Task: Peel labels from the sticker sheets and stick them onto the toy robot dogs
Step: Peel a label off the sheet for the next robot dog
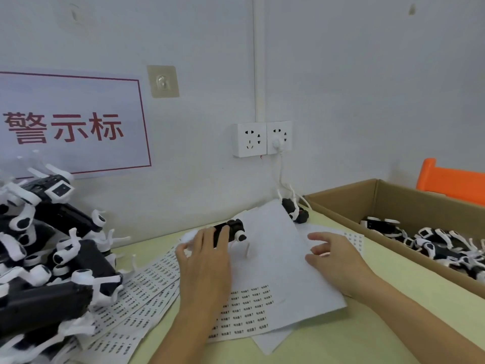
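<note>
My left hand grips a black-and-white toy robot dog just above the table, its white legs hanging down. My right hand hovers over the top sticker sheet, fingers loosely curled and holding nothing that I can see. That sheet is mostly bare, with rows of small printed labels left near its lower edge. More full sticker sheets fan out under it to the left.
A big pile of toy robot dogs fills the left side. A cardboard box at the right holds several more dogs. One dog lies by the wall under the sockets. An orange chair stands behind the box.
</note>
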Tool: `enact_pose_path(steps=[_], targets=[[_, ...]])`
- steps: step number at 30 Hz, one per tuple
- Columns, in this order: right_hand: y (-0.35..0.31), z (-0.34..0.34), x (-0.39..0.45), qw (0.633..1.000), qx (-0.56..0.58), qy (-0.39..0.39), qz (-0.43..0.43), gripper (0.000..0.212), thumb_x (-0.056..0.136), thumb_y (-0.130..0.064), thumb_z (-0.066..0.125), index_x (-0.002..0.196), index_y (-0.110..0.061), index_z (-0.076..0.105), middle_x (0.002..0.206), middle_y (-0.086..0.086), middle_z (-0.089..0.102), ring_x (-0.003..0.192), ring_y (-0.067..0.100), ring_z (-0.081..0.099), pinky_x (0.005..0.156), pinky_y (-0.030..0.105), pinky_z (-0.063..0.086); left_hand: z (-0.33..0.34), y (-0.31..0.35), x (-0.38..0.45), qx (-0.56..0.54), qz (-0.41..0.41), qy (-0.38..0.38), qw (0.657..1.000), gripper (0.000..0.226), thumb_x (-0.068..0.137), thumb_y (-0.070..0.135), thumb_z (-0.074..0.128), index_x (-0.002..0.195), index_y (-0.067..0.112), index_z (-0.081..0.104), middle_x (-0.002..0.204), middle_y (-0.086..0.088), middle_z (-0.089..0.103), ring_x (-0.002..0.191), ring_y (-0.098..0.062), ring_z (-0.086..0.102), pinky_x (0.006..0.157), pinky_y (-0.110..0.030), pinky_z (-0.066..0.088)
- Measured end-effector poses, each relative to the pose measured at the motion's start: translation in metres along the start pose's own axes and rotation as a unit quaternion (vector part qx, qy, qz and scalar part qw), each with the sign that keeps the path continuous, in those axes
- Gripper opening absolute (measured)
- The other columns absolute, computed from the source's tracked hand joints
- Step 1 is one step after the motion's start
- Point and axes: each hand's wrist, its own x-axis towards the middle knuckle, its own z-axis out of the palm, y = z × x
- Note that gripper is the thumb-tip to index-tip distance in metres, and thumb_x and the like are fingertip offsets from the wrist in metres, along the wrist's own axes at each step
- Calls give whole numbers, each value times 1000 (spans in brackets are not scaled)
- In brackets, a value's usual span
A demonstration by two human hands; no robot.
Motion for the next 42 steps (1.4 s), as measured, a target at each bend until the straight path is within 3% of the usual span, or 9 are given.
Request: enact_pose_path(steps=[6, 14, 19, 22, 25, 27, 29, 33, 42], targets=[[-5, -45, 1, 999, 35, 11, -27, 38, 94, -5, 61, 81, -37, 79, 85, -11, 76, 71, 7, 71, 61, 21, 53, -12, -25, 8, 25, -79, 100, 992, 55, 69, -10, 78, 120, 8, 68, 97, -10, 64, 88, -32, 58, 78, -41, 29], [-7, -51, 0, 977, 183, 87, -60, 37, 97, -3, 59, 84, -31, 78, 82, -9, 78, 69, 8, 73, 63, 29, 55, -20, -38, 5, 27, -170, 80, 982, 57, 64, -20, 66, 115, 5, 72, 98, -19, 62, 95, -37, 51, 83, -46, 26], [-8, -42, -1, 964, 247, 77, -52, 30, 98, -5, 59, 89, -27, 77, 85, -5, 79, 69, 10, 74, 54, 23, 53, -14, -35, 1, -3, -138, 106, 985, 52, 73, -6, 76, 122, 6, 67, 125, -22, 60, 125, -41, 48, 102, -56, 30], [-8, -40, -2, 961, 261, 77, -45, 26, 98, -5, 59, 95, -24, 77, 86, -5, 79, 70, 12, 74, 53, 23, 54, -17, -21, 7, -121, -75, 123, 982, 35, 86, -1, 66, 118, 10, 68, 117, -9, 66, 116, -28, 55, 92, -46, 44], [-6, -38, -1, 962, 255, 87, -47, 25, 98, -6, 59, 97, -22, 78, 89, -4, 79, 71, 12, 74, 56, 25, 53, -25, -4, 17, -436, -151, 32, 887, 22, 101, 11, 51, 90, 17, 69, 76, 9, 67, 71, -14, 60, 66, -36, 45], [-6, -34, -1, 962, 247, 98, -56, 27, 98, -5, 58, 94, -22, 78, 88, -6, 78, 70, 9, 72, 57, 25, 52, -30, 2, 22, -601, -217, -65, 766, 36, 106, 29, 45, 86, 9, 68, 78, 3, 72, 72, -19, 66, 65, -34, 48], [-5, -29, -1, 962, 245, 104, -68, 31, 98, -4, 58, 88, -25, 78, 84, -9, 77, 68, 5, 71, 58, 23, 52, -35, 4, 24, -662, -237, -129, 699, 34, 105, 35, 48, 97, 14, 73, 91, -3, 78, 82, -23, 75, 67, -35, 57], [-3, -20, -1, 967, 226, 95, -75, 34, 98, -6, 57, 85, -30, 76, 86, -11, 75, 77, 9, 71, 66, 30, 53, -36, 6, 23, -635, -264, -127, 714, 13, 100, 15, 59, 98, 11, 71, 85, -10, 78, 73, -28, 76, 57, -40, 61], [1, -17, 1, 965, 245, 80, -52, 29, 99, -5, 55, 98, -26, 74, 92, -5, 77, 85, 19, 74, 77, 39, 57, -36, 1, 21, -691, -295, -140, 645, 16, 98, 5, 59, 102, 8, 74, 102, -16, 76, 90, -34, 74, 70, -43, 61]])
